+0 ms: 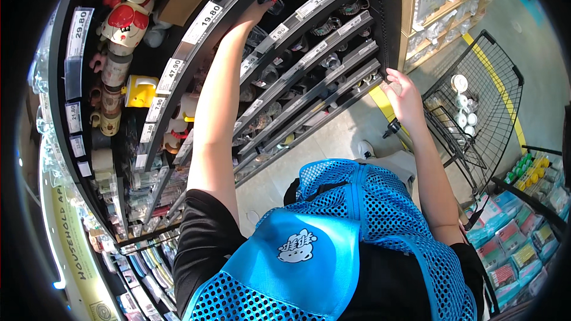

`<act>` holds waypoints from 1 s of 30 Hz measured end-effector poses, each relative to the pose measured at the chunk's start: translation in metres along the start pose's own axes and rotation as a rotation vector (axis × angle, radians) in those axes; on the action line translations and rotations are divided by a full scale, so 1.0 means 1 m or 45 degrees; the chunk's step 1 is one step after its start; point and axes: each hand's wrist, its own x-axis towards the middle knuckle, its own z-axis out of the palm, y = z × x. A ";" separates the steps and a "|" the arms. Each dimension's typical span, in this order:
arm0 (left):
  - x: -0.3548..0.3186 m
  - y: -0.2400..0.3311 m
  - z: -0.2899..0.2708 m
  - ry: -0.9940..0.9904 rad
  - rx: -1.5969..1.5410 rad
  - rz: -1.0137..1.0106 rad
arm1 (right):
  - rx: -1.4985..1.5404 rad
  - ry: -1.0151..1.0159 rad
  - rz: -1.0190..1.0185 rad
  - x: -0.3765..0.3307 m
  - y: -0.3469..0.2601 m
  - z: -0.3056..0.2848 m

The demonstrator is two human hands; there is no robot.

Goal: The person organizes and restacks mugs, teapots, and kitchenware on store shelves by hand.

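My left hand [254, 14] reaches into a shaded shelf of a black display rack. Its fingers are around a small clear item [274, 2], which looks like glass or plastic; shadow hides its exact kind. My right hand [402, 96] is in the air beside the rack's right end, its fingers loosely bent and apart, with nothing in them. Just below that wrist is a small black piece [391, 129] whose kind I cannot make out. Rows of small clear wares lie on the sloping shelves under my left arm.
White-and-red character mugs [122, 25] and a yellow mug [141, 91] stand on the left shelves. A black wire cart [501, 83] holding several white round items is at the right. Beyond it is a wooden shelf [410, 18]; packaged goods [514, 244] sit lower right.
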 end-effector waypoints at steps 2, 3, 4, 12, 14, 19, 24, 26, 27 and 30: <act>0.016 -0.002 0.010 0.060 0.011 0.028 | -0.010 0.025 0.015 -0.007 0.002 -0.005; 0.022 -0.006 0.014 0.121 0.026 0.037 | 0.029 0.056 0.014 -0.011 0.002 -0.007; 0.030 -0.008 0.021 0.121 0.021 0.053 | 0.065 0.096 0.022 -0.015 0.004 -0.010; 0.025 0.025 -0.004 0.361 0.147 0.217 | -0.030 0.119 0.120 -0.031 0.005 -0.025; -0.001 0.059 -0.046 0.311 0.176 0.145 | -0.027 0.101 0.181 -0.034 0.004 -0.028; -0.081 0.087 -0.101 0.023 -0.126 -0.253 | 0.047 0.108 0.119 -0.031 0.028 -0.029; -0.119 0.053 -0.117 -0.133 -0.165 -0.397 | -0.052 -0.042 0.062 -0.025 0.010 -0.012; -0.119 0.049 -0.120 -0.255 -0.151 -0.266 | -0.010 -0.083 0.039 -0.023 0.006 -0.004; -0.119 0.048 -0.120 -0.247 -0.152 -0.276 | -0.015 -0.091 0.030 -0.024 0.003 -0.002; -0.116 0.044 -0.117 -0.337 -0.343 -0.163 | -0.053 -0.129 0.025 -0.028 -0.007 0.003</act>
